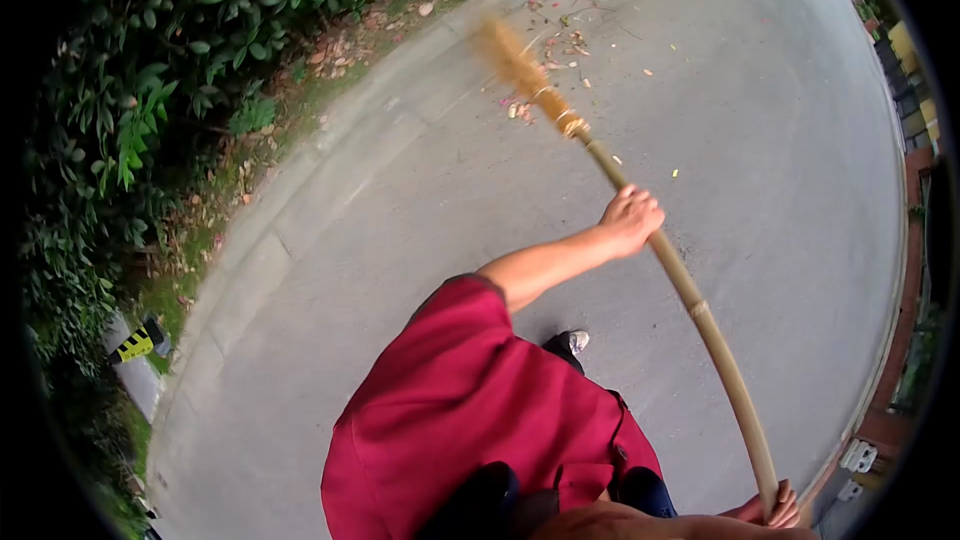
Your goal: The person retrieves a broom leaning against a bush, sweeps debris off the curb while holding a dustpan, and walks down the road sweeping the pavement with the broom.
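Observation:
A broom [702, 318] with a long bamboo handle slants across the view, its straw-coloured bristle head [527, 72] up and to the left over the pavement, blurred by motion. My left hand [632, 219], arm stretched forward, is wrapped round the handle a little below the bound bristles. Near the bottom right corner, my right hand [782, 510] grips the handle's other end, its fingers partly in view. Fallen leaves and petals [520, 111] lie beside the bristles, and more leaves [575, 43] are scattered just beyond.
Grey pavement [800, 190] spreads around me, with a concrete kerb [245, 240] along the left. Dense green bushes [100, 140] and leaf litter border it. A yellow-and-black striped object [137, 343] stands at lower left. My shoe [578, 341] shows below my left arm.

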`<state>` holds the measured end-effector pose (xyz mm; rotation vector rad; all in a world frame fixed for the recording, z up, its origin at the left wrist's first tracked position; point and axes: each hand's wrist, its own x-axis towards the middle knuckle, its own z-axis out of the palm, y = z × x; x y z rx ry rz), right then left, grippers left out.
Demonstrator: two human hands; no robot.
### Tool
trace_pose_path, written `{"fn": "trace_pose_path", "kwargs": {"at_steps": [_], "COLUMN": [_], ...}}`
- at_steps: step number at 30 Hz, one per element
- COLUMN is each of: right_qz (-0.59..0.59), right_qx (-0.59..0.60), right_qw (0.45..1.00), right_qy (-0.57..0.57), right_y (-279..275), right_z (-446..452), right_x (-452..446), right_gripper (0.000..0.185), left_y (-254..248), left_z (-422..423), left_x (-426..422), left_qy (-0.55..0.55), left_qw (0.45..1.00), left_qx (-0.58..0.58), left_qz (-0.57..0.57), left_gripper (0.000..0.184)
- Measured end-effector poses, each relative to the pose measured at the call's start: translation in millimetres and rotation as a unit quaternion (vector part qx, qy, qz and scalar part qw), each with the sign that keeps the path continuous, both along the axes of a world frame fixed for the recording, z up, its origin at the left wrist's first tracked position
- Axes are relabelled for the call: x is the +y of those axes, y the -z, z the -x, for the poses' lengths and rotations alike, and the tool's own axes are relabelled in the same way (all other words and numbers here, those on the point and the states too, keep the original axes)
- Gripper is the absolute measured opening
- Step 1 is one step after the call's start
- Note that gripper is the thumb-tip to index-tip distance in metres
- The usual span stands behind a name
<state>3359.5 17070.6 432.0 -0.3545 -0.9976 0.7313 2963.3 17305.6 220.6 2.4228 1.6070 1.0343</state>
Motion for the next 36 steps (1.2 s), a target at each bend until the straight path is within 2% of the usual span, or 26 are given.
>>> {"fn": "trace_pose_path", "kwargs": {"at_steps": [3, 5, 7, 8, 10, 12, 14, 15, 18, 20, 22, 23, 24, 25, 27, 29, 31, 32, 34, 36], "right_qz": [0.049, 0.11, 0.139, 0.166, 0.214, 0.25, 0.267, 0.276, 0.276, 0.279, 0.258, 0.235, 0.212, 0.207, 0.192, 0.175, 0.163, 0.161, 0.126, 0.127], "right_qx": [0.111, 0.126, 0.111, 0.095, 0.053, 0.006, -0.007, -0.013, -0.021, -0.026, -0.029, -0.027, -0.024, -0.036, -0.056, -0.078, -0.204, -0.216, -0.169, -0.067], "right_qw": [0.979, 0.964, 0.95, 0.939, 0.908, 0.872, 0.851, 0.842, 0.866, 0.889, 0.91, 0.922, 0.934, 0.946, 0.962, 0.97, 0.956, 0.953, 0.963, 0.973], "right_qy": [-0.164, -0.208, -0.258, -0.287, -0.357, -0.421, -0.452, -0.464, -0.416, -0.362, -0.324, -0.305, -0.287, -0.248, -0.184, -0.151, -0.134, -0.14, -0.169, -0.18], "right_y": [-28.7, -5.7, 17.4, 32.8, 60.3, 71.7, 60.6, 60.4, 47.6, 27.4, -3.5, -19.9, -35.9, -45.9, -42.0, -17.6, 8.7, 15.4, 10.5, -2.1], "right_z": [-81.4, -154.4, -180.2, -179.5, -161.9, -126.6, -102.7, -104.5, -140.0, -180.5, -224.1, -242.7, -255.8, -264.1, -272.9, -271.0, -266.5, -271.8, -310.8, -361.4], "right_x": [51.3, 99.1, 158.6, 189.4, 252.1, 310.2, 364.3, 389.2, 456.8, 494.8, 522.9, 531.8, 536.5, 540.1, 551.7, 577.3, 606.2, 616.6, 638.1, 659.5], "right_gripper": [0.041, 0.04, 0.035, 0.034, 0.033, 0.032, 0.034, 0.034, 0.034, 0.034, 0.032, 0.032, 0.031, 0.035, 0.038, 0.037, 0.035, 0.035, 0.038, 0.037], "left_y": [-5.1, 7.5, 10.4, 3.7, 29.5, 67.7, 96.1, 107.0, 133.4, 159.9, 141.6, 111.8, 105.6, 85.0, 95.1, 115.2, 87.0, 70.2, 37.1, 15.6], "left_z": [-53.8, -71.1, -80.1, -78.2, -72.0, -60.5, -67.8, -77.3, -123.0, -163.6, -217.1, -238.6, -256.8, -270.9, -288.5, -296.3, -284.3, -283.1, -305.0, -347.0], "left_x": [-20.8, -34.6, -51.6, -56.0, -67.3, -76.5, -68.0, -47.3, 24.3, 99.2, 186.1, 235.4, 281.3, 330.1, 432.7, 531.8, 604.8, 629.3, 657.6, 666.8], "left_qy": [0.041, 0.036, -0.017, -0.052, -0.135, -0.185, -0.227, -0.217, -0.199, -0.156, -0.124, -0.087, -0.062, -0.034, -0.005, -0.057, -0.094, -0.101, -0.089, -0.108], "left_qw": [0.997, 0.991, 0.975, 0.948, 0.931, 0.913, 0.892, 0.892, 0.894, 0.927, 0.945, 0.96, 0.974, 0.976, 0.988, 0.997, 0.991, 0.987, 0.991, 0.991], "left_qx": [0.015, 0.054, 0.093, 0.097, 0.08, 0.078, 0.079, 0.069, -0.007, -0.038, -0.065, -0.099, -0.124, -0.134, -0.113, -0.059, -0.034, -0.025, -0.027, -0.034], "left_qz": [0.07, 0.115, 0.2, 0.3, 0.329, 0.355, 0.384, 0.39, 0.403, 0.339, 0.296, 0.247, 0.179, 0.168, 0.101, 0.005, 0.09, 0.121, 0.094, 0.076], "left_gripper": [0.011, 0.011, 0.012, 0.014, 0.016, 0.01, 0.007, 0.007, 0.008, 0.008, 0.011, 0.009, 0.013, 0.019, 0.022, 0.015, 0.01, 0.009, 0.011, 0.01]}}
